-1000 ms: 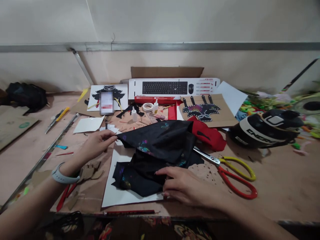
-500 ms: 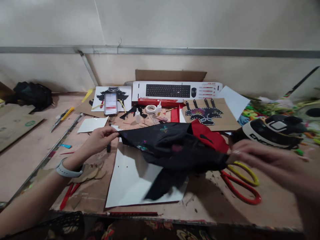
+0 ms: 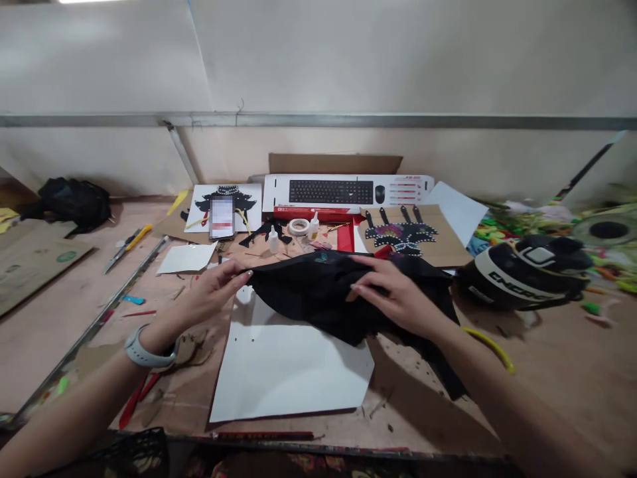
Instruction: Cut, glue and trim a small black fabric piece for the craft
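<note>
Spreading a black cloth (image 3: 293, 299) between two hands

In the head view, the left hand (image 3: 219, 289) pinches one corner of the black cloth; its thumb and finger are closed on the fabric. The right hand (image 3: 405, 299) lies on the middle of the cloth with its fingers bent, but I cannot tell whether they grip it or only press it.

The cloth covers the far part of a white sheet (image 3: 293, 372) on the counter (image 3: 562, 378), and its other end hangs to the right, beyond the sheet and under the right forearm. The near part of the sheet is bare.

As I judge, the work on this cloth is at an early stage: it is in folds, and laying it flat seems not yet done. Whether any edge is already cut, I cannot see. A yellow scissor handle (image 3: 492, 346) shows beside the right arm, held by nobody. Behind, a black piece with white dots (image 3: 403, 234) on cardboard (image 3: 450, 249) looks much further along, probably decorated already.
</note>
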Available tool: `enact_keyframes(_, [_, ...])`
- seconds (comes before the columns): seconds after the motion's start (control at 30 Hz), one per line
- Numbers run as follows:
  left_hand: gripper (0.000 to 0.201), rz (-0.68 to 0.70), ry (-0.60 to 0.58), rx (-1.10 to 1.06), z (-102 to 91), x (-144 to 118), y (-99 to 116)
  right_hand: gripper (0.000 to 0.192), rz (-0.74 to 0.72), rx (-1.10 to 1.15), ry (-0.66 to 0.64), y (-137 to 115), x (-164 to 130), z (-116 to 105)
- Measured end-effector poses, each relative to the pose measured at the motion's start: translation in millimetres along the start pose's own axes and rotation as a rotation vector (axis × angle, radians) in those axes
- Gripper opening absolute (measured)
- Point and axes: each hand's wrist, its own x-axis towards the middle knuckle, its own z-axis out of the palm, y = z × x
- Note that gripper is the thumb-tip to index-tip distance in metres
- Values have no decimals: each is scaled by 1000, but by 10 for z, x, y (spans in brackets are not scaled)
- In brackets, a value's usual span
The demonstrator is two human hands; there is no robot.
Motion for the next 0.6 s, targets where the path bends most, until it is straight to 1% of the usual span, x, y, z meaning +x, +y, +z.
enact_keyframes(0.1, [28,23,-46,-33,27,-26,127,31,-7,158,-107,-41,258,185])
enact_keyframes(0.17, [28,16,-17,-104,65,-29,200,32,-38,226,-160,-87,381,257])
enact_keyframes(0.23, [27,14,37,-207,118,-13,251,33,-81,280,-240,-169,436,284])
enact_keyframes(0.3, [29,15,118,-303,166,8,276,35,-98,338,-319,-269,418,242])
enact_keyframes(0.33, [30,12,152,-342,180,12,282,35,-89,370,-335,-313,387,189])
enact_keyframes(0.4, [32,-6,175,-404,181,-3,295,34,-61,432,-317,-366,293,24])
enact_keyframes(0.43, [32,-13,148,-422,169,-22,308,33,-46,456,-304,-370,237,-79])
enact_keyframes(0.47, [32,-14,92,-427,152,-47,329,33,-18,471,-266,-361,179,-186])
enact_keyframes(0.57, [33,5,-188,-351,104,-115,436,31,109,513,-133,-294,26,-475])
enact_keyframes(0.6, [33,17,-254,-307,100,-121,478,32,158,524,-101,-279,-9,-546])
